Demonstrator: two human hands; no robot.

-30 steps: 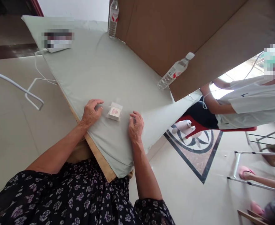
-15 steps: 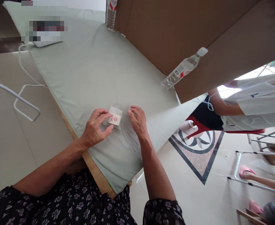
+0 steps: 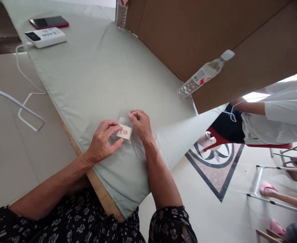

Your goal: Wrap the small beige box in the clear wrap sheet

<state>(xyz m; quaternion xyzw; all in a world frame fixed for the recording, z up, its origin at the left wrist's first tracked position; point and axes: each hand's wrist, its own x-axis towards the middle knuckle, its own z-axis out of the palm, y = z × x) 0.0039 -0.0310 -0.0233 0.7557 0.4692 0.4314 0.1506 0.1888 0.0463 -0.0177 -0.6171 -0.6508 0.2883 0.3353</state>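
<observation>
A small pale packet with red print [image 3: 125,132] lies on the cloth in a clear plastic bag [image 3: 123,120]. My left hand [image 3: 103,139] holds the packet's left side, index finger above and thumb below. At the bag's upper right corner, my right hand [image 3: 141,125] has thumb and index finger pinched together on the plastic edge. The exact contact under the fingertips is too small to make out.
The pale green cloth [image 3: 92,77] covers the table. A white power bank [image 3: 49,37] with a cable and a phone [image 3: 48,22] lie far left. Beside the brown cardboard [image 3: 189,30] are a water bottle [image 3: 205,74] and another bottle [image 3: 122,15]. A person [image 3: 282,114] sits at right.
My right hand has moved left to the bag's corner and closed its fingertips there. My left hand stays at the packet. The view has shifted slightly.
</observation>
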